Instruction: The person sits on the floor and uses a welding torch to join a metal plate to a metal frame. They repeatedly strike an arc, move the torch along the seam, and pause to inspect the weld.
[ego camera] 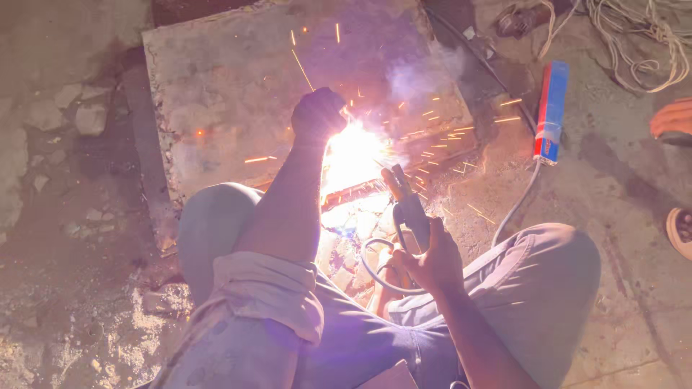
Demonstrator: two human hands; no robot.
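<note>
Down here we squat over a big metal sheet (231, 86) that lies flat on the rough ground (65, 216), our knees spread to either side of the work. At the sheet's near edge the arc (353, 155) burns white, so bright that it washes out whatever lies beneath it, and sparks fly off to the right while smoke (425, 72) drifts above. A thin bar (353, 193) shows dimly just under the glare; we cannot tell how much of its seam is already joined.

Our left hand (317, 115) is clenched into a fist right beside the flash, and we cannot make out what it holds, if anything. Our right hand (432, 263) grips the holder (405, 205), its tip pointing up toward the arc, and the cable (378, 277) loops below our wrist. We judge the weld to be in mid-run: the arc is live, so the bead is not yet finished, and cleaning is left.

Off to the right lie a red and blue box (551, 108), a coil of rope (641, 43), and another person's hand (672, 117) and sandalled foot (681, 232).
</note>
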